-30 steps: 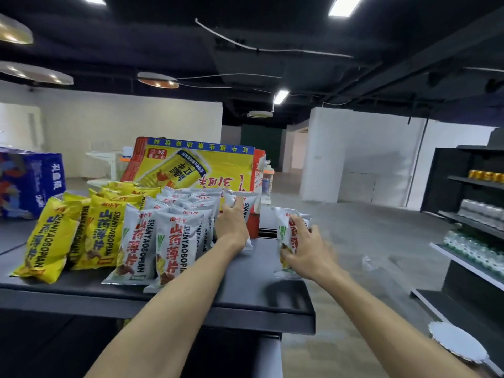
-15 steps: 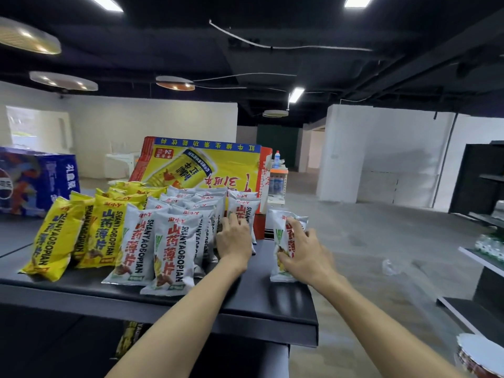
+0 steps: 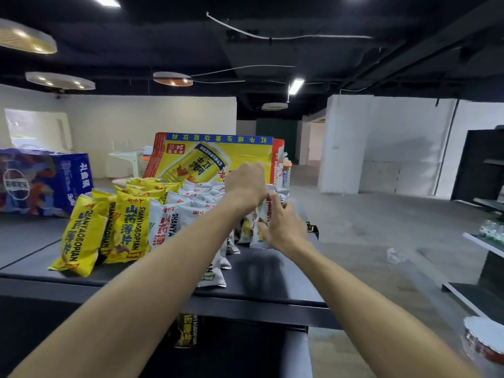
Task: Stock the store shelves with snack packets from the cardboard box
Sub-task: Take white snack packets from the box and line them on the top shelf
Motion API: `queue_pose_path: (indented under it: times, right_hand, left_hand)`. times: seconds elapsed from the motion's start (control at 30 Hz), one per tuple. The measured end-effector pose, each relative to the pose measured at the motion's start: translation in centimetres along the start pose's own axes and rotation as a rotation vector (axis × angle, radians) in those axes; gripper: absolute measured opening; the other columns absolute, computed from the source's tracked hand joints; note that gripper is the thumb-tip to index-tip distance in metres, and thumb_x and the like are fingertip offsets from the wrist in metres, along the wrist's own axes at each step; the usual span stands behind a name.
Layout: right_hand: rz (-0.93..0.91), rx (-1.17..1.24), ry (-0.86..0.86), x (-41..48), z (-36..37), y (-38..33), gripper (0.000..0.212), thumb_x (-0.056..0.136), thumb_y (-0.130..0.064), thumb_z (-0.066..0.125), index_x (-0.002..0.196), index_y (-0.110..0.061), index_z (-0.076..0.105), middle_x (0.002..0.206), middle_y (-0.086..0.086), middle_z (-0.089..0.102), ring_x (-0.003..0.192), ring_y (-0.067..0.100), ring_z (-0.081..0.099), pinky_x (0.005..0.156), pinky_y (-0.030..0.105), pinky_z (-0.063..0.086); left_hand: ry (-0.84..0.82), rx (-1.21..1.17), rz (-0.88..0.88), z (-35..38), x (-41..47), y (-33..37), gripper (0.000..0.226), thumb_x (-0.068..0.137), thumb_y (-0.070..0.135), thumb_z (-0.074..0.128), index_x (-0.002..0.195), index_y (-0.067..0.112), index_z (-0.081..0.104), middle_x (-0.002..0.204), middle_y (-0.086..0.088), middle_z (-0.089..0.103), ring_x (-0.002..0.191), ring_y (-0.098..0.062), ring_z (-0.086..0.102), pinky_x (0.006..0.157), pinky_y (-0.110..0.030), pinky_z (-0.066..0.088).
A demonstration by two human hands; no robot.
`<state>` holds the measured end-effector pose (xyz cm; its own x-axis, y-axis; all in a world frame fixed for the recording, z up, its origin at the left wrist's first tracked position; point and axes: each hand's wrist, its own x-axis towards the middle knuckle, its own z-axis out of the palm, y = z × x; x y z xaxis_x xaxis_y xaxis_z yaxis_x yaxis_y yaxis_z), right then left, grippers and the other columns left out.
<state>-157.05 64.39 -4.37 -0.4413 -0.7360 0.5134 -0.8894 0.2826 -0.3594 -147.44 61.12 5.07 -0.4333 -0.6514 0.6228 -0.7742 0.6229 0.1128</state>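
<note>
Yellow snack packets (image 3: 81, 236) and white snack packets (image 3: 169, 219) stand in rows on the black shelf top (image 3: 272, 279). Behind them a yellow and red cardboard box (image 3: 191, 159) stands upright. My right hand (image 3: 285, 227) presses one white packet (image 3: 246, 230) against the right end of the white row. My left hand (image 3: 245, 184) is curled over that packet's top edge, fingers closed. My forearms hide part of the white row.
A blue printed carton (image 3: 41, 181) sits at the far left of the shelf top. One more packet (image 3: 185, 331) shows on the lower shelf. Dark shelving with bottles (image 3: 488, 230) stands at the right, and a round tin (image 3: 485, 342) at the bottom right.
My right hand has carried the white packet left, from the shelf's right end up against the white row. My left hand has risen from the row's side to the packet's top.
</note>
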Motion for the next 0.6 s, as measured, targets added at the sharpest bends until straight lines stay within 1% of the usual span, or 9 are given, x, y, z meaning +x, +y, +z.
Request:
queue_pose_path:
  times: [0.07, 0.1, 0.2, 0.3, 0.4, 0.43, 0.5, 0.57, 0.6]
  right_hand:
    - [0.013, -0.013, 0.025, 0.2, 1.2, -1.6, 0.07, 0.09, -0.041, 0.062, 0.145, -0.032, 0.019, 0.124, 0.014, 0.042, 0.102, 0.039, 0.058, 0.072, 0.041, 0.046]
    - [0.028, -0.019, 0.021, 0.1, 1.9, -2.2, 0.072, 0.091, -0.041, 0.062, 0.147, -0.032, 0.017, 0.128, 0.015, 0.04, 0.105, 0.039, 0.057, 0.073, 0.041, 0.045]
    - [0.058, -0.069, 0.015, -0.5, 4.0, -2.9, 0.076, 0.092, -0.041, 0.062, 0.151, -0.031, 0.013, 0.134, 0.017, 0.038, 0.111, 0.039, 0.052, 0.08, 0.042, 0.046]
    - [0.085, -0.106, 0.02, -0.9, 4.9, -2.9, 0.085, 0.091, -0.045, 0.063, 0.155, -0.029, 0.009, 0.137, 0.018, 0.036, 0.115, 0.038, 0.048, 0.084, 0.041, 0.046]
    - [0.106, -0.122, 0.006, -1.1, 5.4, -2.9, 0.098, 0.086, -0.049, 0.068, 0.156, -0.029, 0.002, 0.137, 0.019, 0.036, 0.116, 0.037, 0.047, 0.087, 0.042, 0.046]
    - [0.105, -0.116, 0.009, -1.3, 5.5, -2.9, 0.103, 0.083, -0.05, 0.07, 0.156, -0.03, 0.0, 0.135, 0.018, 0.037, 0.113, 0.037, 0.048, 0.088, 0.042, 0.046]
    - [0.103, -0.04, 0.004, -1.9, 5.5, -2.7, 0.111, 0.079, -0.048, 0.074, 0.156, -0.033, -0.005, 0.13, 0.016, 0.038, 0.11, 0.038, 0.05, 0.089, 0.044, 0.046]
    - [0.073, 0.054, 0.003, -2.8, 5.0, -2.3, 0.114, 0.076, -0.045, 0.078, 0.155, -0.037, -0.004, 0.128, 0.015, 0.037, 0.108, 0.04, 0.052, 0.089, 0.045, 0.049]
    - [0.046, 0.07, 0.006, -3.3, 4.5, -2.1, 0.113, 0.075, -0.044, 0.079, 0.155, -0.038, -0.001, 0.128, 0.015, 0.037, 0.109, 0.039, 0.052, 0.089, 0.045, 0.05]
  left_hand:
    - [0.013, -0.008, -0.011, -1.3, 0.3, -0.9, 0.019, 0.091, 0.012, 0.057, 0.11, 0.014, 0.06, 0.102, -0.007, 0.065, 0.082, -0.024, 0.056, 0.066, -0.032, 0.043]
    - [0.014, -0.008, -0.013, -1.6, 0.2, -1.4, 0.018, 0.091, 0.012, 0.057, 0.108, 0.015, 0.061, 0.102, -0.007, 0.065, 0.083, -0.024, 0.058, 0.066, -0.032, 0.042]
    - [-0.003, 0.011, 0.014, -0.7, -0.4, -3.0, 0.011, 0.09, 0.013, 0.057, 0.101, 0.016, 0.058, 0.101, -0.007, 0.065, 0.092, -0.027, 0.064, 0.068, -0.033, 0.047]
    - [-0.007, -0.03, 0.032, 1.2, -0.8, -4.4, 0.024, 0.089, 0.013, 0.056, 0.112, 0.015, 0.062, 0.105, -0.008, 0.066, 0.097, -0.029, 0.065, 0.076, -0.037, 0.053]
    - [0.008, -0.071, 0.078, 2.6, -1.1, -5.1, 0.029, 0.09, 0.012, 0.054, 0.117, 0.016, 0.061, 0.109, -0.007, 0.066, 0.099, -0.028, 0.065, 0.073, -0.035, 0.048]
    - [0.016, -0.081, 0.099, 3.0, -1.2, -5.2, 0.027, 0.09, 0.013, 0.054, 0.116, 0.016, 0.061, 0.109, -0.007, 0.065, 0.099, -0.029, 0.065, 0.072, -0.035, 0.047]
    - [0.029, -0.086, 0.129, 3.4, -1.3, -5.3, 0.025, 0.091, 0.012, 0.054, 0.114, 0.016, 0.061, 0.109, -0.008, 0.065, 0.099, -0.029, 0.065, 0.076, -0.038, 0.05]
    - [0.029, -0.101, 0.141, 3.4, -1.5, -5.3, 0.023, 0.09, 0.01, 0.055, 0.111, 0.016, 0.06, 0.107, -0.008, 0.065, 0.098, -0.03, 0.065, 0.078, -0.039, 0.054]
    - [0.026, -0.1, 0.148, 3.3, -1.6, -5.2, 0.022, 0.09, 0.009, 0.056, 0.111, 0.015, 0.06, 0.107, -0.008, 0.064, 0.098, -0.03, 0.065, 0.078, -0.039, 0.054]
